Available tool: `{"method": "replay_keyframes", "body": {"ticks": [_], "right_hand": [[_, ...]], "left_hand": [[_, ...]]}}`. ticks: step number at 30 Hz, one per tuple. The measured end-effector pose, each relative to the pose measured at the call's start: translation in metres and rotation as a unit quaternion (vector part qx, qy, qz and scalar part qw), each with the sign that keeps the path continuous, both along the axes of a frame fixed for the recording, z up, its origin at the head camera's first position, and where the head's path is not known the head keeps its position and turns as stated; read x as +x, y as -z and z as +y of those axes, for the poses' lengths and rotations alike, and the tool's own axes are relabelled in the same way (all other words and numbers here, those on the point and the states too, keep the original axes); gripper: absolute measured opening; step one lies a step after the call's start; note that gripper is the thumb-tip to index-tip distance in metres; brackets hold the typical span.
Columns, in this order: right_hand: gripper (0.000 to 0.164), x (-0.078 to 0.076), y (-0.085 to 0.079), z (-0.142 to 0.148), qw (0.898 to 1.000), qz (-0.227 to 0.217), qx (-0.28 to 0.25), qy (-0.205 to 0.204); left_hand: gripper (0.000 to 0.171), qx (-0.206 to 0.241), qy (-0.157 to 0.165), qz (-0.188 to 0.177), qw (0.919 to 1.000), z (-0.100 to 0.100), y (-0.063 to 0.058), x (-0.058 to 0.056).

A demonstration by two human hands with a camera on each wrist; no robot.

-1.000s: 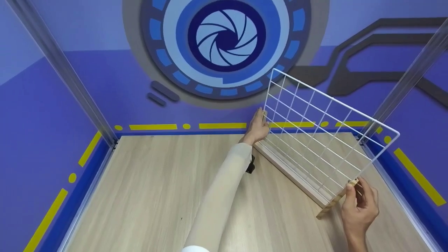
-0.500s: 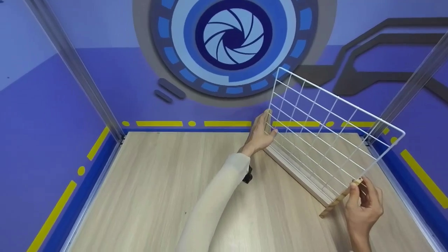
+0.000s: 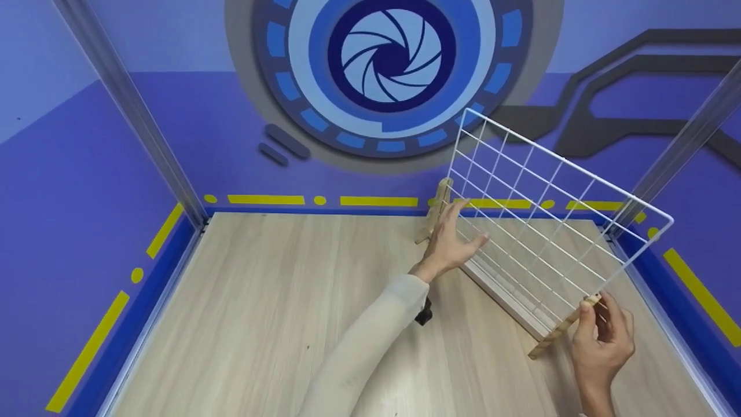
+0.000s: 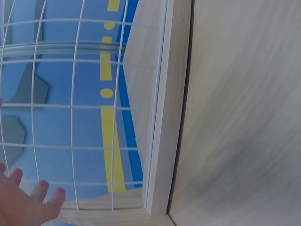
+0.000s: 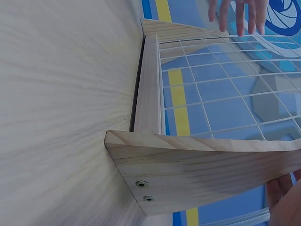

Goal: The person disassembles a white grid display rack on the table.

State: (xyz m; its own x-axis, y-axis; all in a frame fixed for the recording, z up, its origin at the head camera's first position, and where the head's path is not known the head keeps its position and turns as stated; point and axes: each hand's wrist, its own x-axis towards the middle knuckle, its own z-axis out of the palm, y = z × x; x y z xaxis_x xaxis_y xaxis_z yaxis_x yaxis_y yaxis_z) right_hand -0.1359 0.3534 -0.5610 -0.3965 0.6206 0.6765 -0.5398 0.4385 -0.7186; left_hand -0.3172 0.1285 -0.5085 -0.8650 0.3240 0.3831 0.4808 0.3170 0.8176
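A white wire grid panel [image 3: 562,158] stands tilted on a wooden stand at the right of the table. The stand has a long base bar [image 3: 501,295], a far wooden side piece [image 3: 443,191] and a near wooden side piece [image 3: 547,343]. My left hand [image 3: 448,246] hovers in front of the grid by the far end, fingers spread and holding nothing. In the left wrist view its fingers [image 4: 40,190] lie before the wires. Thumb and fingers of my right hand [image 3: 605,341] pinch the upper end of the near side piece. Two metal bolts [image 5: 142,184] show on that piece in the right wrist view.
A small black object [image 3: 424,313] shows below my left cuff. The wood-grain tabletop [image 3: 249,301] ends at a blue printed back wall [image 3: 173,139]. Metal posts [image 3: 139,116] stand at the back corners, and a metal rail runs along the right edge.
My left hand has let go of the far side piece and come nearer and to the right, fingers spread. The right hand keeps its pinch. The head view has shifted slightly.
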Motion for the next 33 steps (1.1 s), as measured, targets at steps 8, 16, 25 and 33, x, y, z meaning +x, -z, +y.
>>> {"method": "replay_keyframes", "body": {"ticks": [8,16,25,33], "right_hand": [[0.034,0.002,-0.005,-0.003,1.0,-0.004,0.004,0.003],[0.036,-0.002,-0.004,-0.001,1.0,-0.01,-0.005,-0.003],[0.036,0.002,-0.008,-0.007,1.0,-0.002,-0.009,-0.006],[0.036,0.001,-0.005,-0.006,1.0,0.003,-0.008,-0.005]], "left_hand": [[0.086,0.023,0.017,0.033,0.999,0.016,-0.001,0.015],[0.092,0.029,0.021,0.02,0.9991,0.029,-0.008,0.022],[0.095,0.025,0.032,0.03,0.9987,0.047,-0.007,0.029],[0.099,0.028,0.029,0.048,0.998,0.053,-0.008,0.031]]}}
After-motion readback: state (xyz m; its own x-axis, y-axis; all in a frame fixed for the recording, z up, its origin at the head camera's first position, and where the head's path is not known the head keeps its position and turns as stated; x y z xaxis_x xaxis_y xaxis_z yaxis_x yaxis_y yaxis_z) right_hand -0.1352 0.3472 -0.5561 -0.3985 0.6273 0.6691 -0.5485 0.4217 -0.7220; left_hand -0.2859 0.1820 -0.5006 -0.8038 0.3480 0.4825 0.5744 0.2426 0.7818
